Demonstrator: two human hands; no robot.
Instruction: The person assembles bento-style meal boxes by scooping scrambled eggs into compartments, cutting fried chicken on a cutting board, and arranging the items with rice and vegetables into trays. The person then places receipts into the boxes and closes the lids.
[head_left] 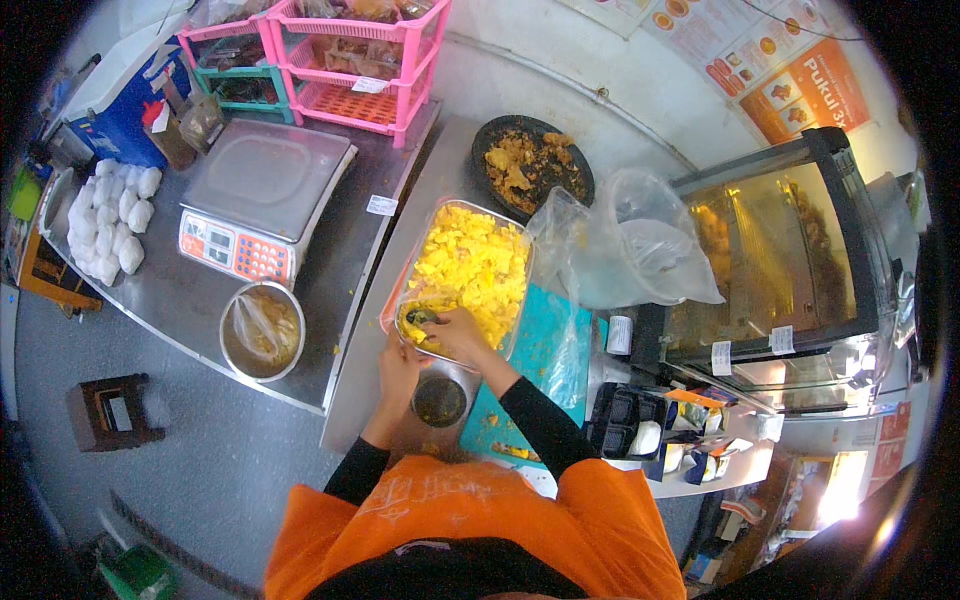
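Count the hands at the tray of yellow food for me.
2. The left hand is at the near left corner of the tray; the right hand reaches over the yellow food near that corner. Some fingers are hidden.

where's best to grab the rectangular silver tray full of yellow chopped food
Probably by the rims of the tray along its long sides, approached from left and right together: it is oblong, open-topped and heaped, so opposite grips should keep it level. Mind the clear plastic bag by its right side.
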